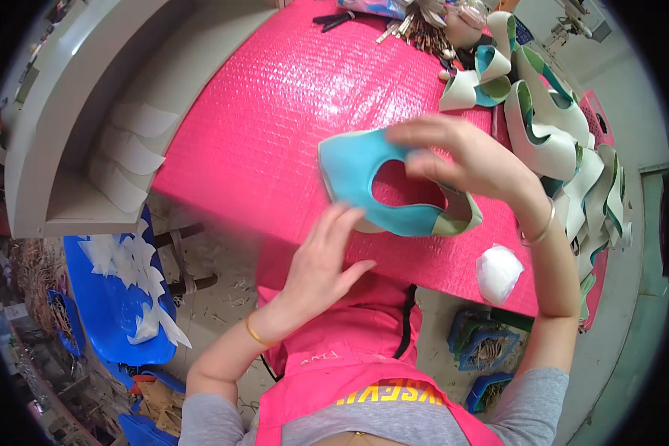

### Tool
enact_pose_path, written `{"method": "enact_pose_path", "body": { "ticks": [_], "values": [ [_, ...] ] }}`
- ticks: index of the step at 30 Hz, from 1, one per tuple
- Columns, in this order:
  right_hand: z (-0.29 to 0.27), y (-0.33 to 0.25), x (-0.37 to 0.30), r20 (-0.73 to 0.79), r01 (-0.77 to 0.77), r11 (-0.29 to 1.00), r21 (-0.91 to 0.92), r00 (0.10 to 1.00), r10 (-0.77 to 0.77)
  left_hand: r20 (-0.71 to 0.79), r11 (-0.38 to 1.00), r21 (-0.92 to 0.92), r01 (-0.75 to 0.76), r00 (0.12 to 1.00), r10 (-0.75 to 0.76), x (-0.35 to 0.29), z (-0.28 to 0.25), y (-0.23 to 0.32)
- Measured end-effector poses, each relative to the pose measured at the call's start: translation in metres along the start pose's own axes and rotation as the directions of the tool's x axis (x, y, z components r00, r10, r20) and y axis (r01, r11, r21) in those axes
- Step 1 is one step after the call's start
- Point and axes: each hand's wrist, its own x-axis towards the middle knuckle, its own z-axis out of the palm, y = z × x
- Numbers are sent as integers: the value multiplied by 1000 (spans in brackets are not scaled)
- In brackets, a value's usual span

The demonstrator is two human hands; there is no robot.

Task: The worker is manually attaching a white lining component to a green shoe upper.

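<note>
A shoe upper (349, 167) with turquoise lining, a green patch and pale edges lies on the pink-covered table, its oval opening showing the pink below. My left hand (321, 256) is at its near left edge, fingers stretched, thumb apart, fingertips at the turquoise lining. Over its far right side is my right hand (461, 156), slightly blurred, with fingers and thumb apart; the hand hides part of the rim. Whether the right fingertips press on the upper is hard to make out. A white rounded lump (499, 275) sits by the table's near right edge.
More shoe uppers (539, 145) are piled along the right side. Zippers or strips (424, 22) lie at the far edge. A grey shelf (119, 201) with white cut pieces borders the table's left. White scraps lie on a blue chair (104, 312). Blue baskets (487, 349) stand below right.
</note>
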Motion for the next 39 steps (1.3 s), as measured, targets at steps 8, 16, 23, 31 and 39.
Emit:
{"method": "enact_pose_path", "body": {
  "ticks": [8,16,23,31,39],
  "values": [
    [51,-27,-45,118,-247,949,-197,955,273,184,969,-54,-240,952,246,50,30,-47],
    [74,-18,-70,-130,-222,655,-722,974,186,-4,956,6,-293,956,293,52,42,-33],
    [39,27,-38,-428,-161,728,-666,882,-197,151,491,660,-570,740,656,115,0,-10],
    [125,29,-55,-433,-85,875,-476,889,-150,367,244,693,-679,622,691,51,35,-60],
    [99,35,-23,79,-203,823,-531,955,287,-76,860,487,-154,973,217,47,45,-61]
  ]
}}
